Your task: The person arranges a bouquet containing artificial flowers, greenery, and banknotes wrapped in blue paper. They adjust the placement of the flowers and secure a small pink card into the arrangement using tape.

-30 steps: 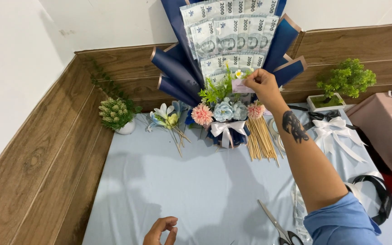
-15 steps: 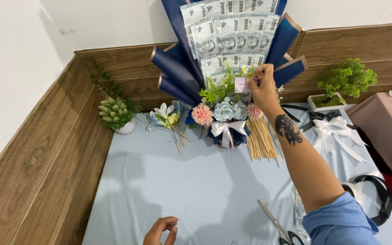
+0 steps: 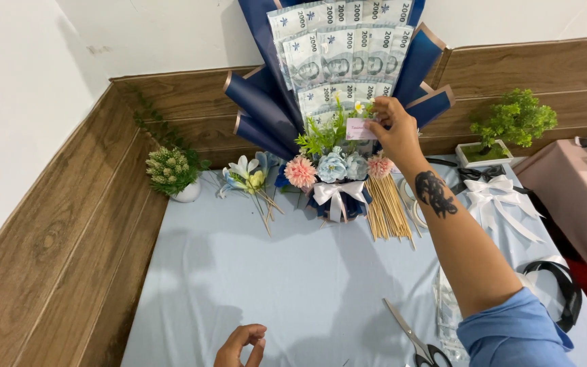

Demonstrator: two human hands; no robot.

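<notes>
The right hand [image 3: 397,132] is stretched out over the pale blue cloth-covered table [image 3: 293,285], its grip pinched shut on a small pale pink paper card [image 3: 360,129], thumb and fingertips closed on the card's right edge. The card sits against the front of a tall bouquet of fanned grey-green banknotes wrapped in stiff navy paper with gold edging [image 3: 348,61], just left of the grip and level with it, among feathery green plastic sprigs [image 3: 321,136]. Right below the grip, soft fabric blooms fill the base of the wrap: a fuzzy pink pompom flower [image 3: 300,172], crumpled pale blue roses [image 3: 338,166] and a smaller pink one under the wrist, tied with a glossy white satin bow [image 3: 334,194]. Beneath the forearm lies a loose bundle of thin straight wooden skewers [image 3: 385,211]. Further left of the grip, loose cream and blue artificial lilies on wire stems [image 3: 249,183] lie flat, and beyond them a round white pot holding a spiky green-and-cream plant [image 3: 171,173]. To the right of the arm stands a square white planter with a bushy green miniature tree [image 3: 504,129], with white ribbon bows [image 3: 504,197] in front of it. The left hand [image 3: 241,343] rests near the table's front edge, fingers loosely curled on nothing, with metal scissors with black handles [image 3: 416,340] to its right.
</notes>
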